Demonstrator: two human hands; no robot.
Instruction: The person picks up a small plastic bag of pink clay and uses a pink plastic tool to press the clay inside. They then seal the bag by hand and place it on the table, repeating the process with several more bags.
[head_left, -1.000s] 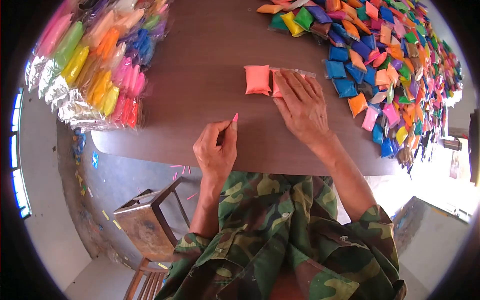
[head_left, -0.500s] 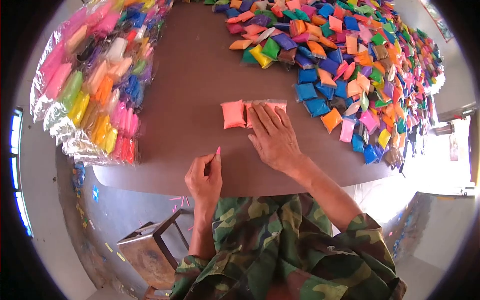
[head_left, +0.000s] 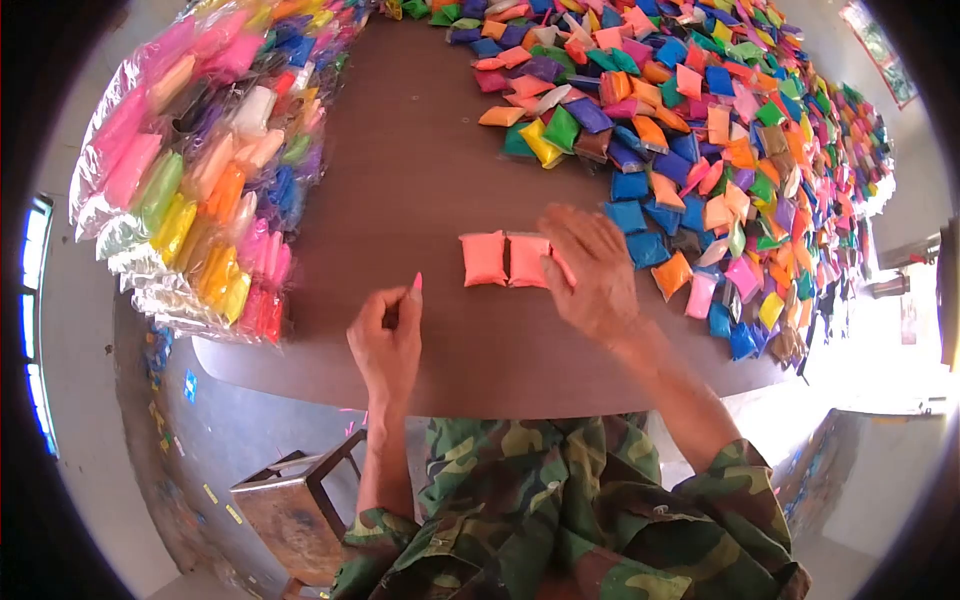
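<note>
- Head view, the surface: a dark brown table (head_left: 400, 190) fills the upper middle, its near edge curving across just above the person's camouflage jacket (head_left: 560, 510).
- At about 10 o'clock on the table lies a stack of clear bags (head_left: 190, 170) packed with long coloured sticks (pink, yellow, orange, blue).
- From 12 to 3 o'clock spreads a wide heap of small coloured packets (head_left: 700, 110), many shades mixed, reaching the far right edge.
- Near the middle, two salmon-pink packets (head_left: 505, 260) lie side by side, touching, just left of the heap and apart from it.
- The right hand (head_left: 592, 270) rests on the table with fingers spread, its fingertips over the right edge of the right pink packet; whether it pinches a third packet beneath cannot be told.
- The left hand (head_left: 388, 335), at about 7 o'clock from the pink packets, is closed around a small pink stick (head_left: 416, 283), which points up from between thumb and forefinger.
- The room: at 7 o'clock, below the table edge, stands a wooden stool (head_left: 290, 490) on a grey floor (head_left: 215, 400) dotted with small coloured scraps; a bright window strip (head_left: 35, 330) shows at 9 o'clock.
</note>
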